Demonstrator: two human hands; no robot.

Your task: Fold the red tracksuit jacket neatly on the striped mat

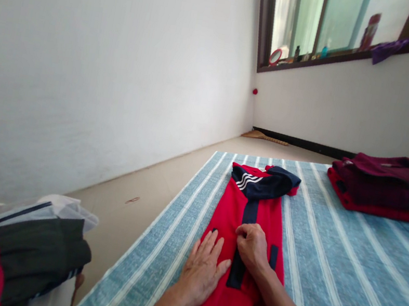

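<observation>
Head view, only one here. Landmark: striped sheet [332,255].

Red jacket [232,210] lies on the sheet, toward its left edge, lower end running out of frame at the sheet's near side. Long axis near-to-far, roughly along the sheet's stripes. Navy shoulder end [272,185] points at the sheet's far edge; a navy flap there folds over rightward. Centre navy strip [250,211] tracks the long axis, so it reads as the jacket's midline. Cloth at the near end is bunched, not flat.

Left hand [202,268]: palm down, fingers straight and slightly parted, on the left panel. Probably there to keep the cloth flat and stop it sliding.

Right hand [252,247]: fingers curled in at the strip, apparently to work the midline while the other hand steadies. Whether cloth is pinched, can't tell; fingertips hidden.

Folded stack [396,189] sits at the sheet's far right, well apart from the jacket, likely to leave working room. Clothes pile [41,245] is off the sheet's left edge, probably kept separate from the stack.
</observation>
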